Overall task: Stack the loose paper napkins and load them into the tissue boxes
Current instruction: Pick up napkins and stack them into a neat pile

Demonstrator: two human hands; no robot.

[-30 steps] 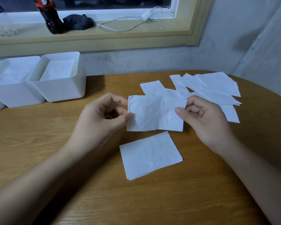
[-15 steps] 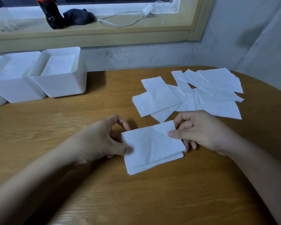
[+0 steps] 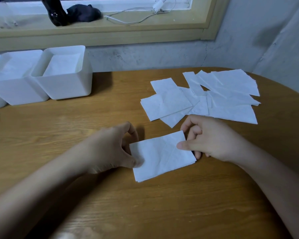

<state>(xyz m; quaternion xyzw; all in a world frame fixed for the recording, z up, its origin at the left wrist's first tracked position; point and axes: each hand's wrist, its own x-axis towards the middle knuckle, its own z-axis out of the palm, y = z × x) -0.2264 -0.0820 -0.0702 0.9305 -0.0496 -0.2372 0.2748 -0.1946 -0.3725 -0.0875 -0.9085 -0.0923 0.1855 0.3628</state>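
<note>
A small stack of white napkins (image 3: 160, 156) lies on the wooden table (image 3: 162, 204) in front of me. My left hand (image 3: 110, 149) pinches its left edge between thumb and fingers. My right hand (image 3: 209, 140) pinches its right edge, thumb on top. Several loose napkins (image 3: 205, 97) lie scattered farther back on the right. White tissue boxes stand at the back left; the nearest box (image 3: 66, 75) and the one beside it (image 3: 16, 78) both hold napkins.
A window sill behind the table carries a dark bottle (image 3: 56, 12), a black cloth (image 3: 84, 12) and a white charger cable (image 3: 136, 14). A grey wall runs along the back and right of the rounded table edge.
The napkin held up between both hands has come down onto the napkin lying on the table. Both hands now hold the edges of the small stack.
</note>
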